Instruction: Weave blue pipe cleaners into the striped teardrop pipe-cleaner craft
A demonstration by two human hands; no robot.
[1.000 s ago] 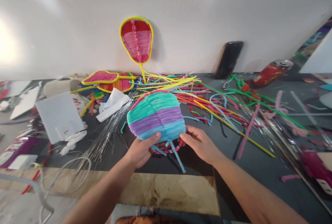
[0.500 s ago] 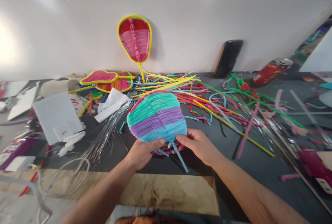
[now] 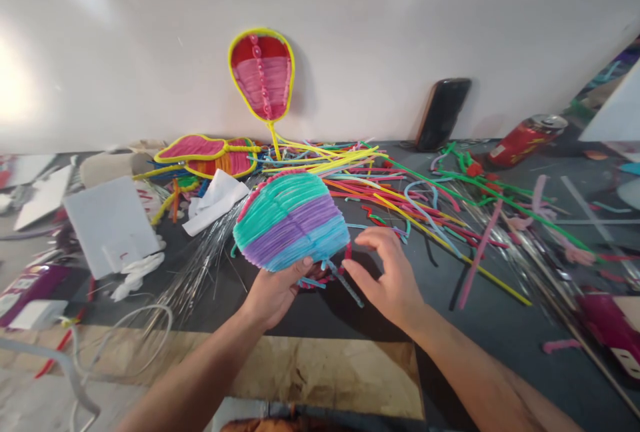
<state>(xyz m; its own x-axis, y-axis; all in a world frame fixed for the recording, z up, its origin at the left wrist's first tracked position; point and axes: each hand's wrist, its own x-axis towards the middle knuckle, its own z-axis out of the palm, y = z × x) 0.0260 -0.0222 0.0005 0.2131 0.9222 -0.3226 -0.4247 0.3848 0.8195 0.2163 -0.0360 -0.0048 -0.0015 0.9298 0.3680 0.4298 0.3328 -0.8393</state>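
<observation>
My left hand (image 3: 280, 289) grips the lower edge of a rounded pipe-cleaner panel (image 3: 295, 222), thumb on top. The panel has green, purple and light blue bands and a pink rim at its upper left. A twisted blue stem (image 3: 347, 285) sticks out from its lower edge. Beneath it, part of a pink looped edge shows; the rest is hidden. My right hand (image 3: 387, 275) is apart from the panel, just right of the stem, with thumb and fingers spread and nothing between them.
Loose pipe cleaners (image 3: 345, 162) lie in a heap behind the panel. A yellow-rimmed pink piece (image 3: 263, 75) stands against the white wall. A phone (image 3: 443, 114) leans there, near a red can (image 3: 527, 141). White paper (image 3: 110, 225) and a cable (image 3: 80, 379) are on the left.
My right hand has let go of the panel's lower right edge and moved slightly right, its fingers opening. The panel has shifted a little left and tilted in my left hand.
</observation>
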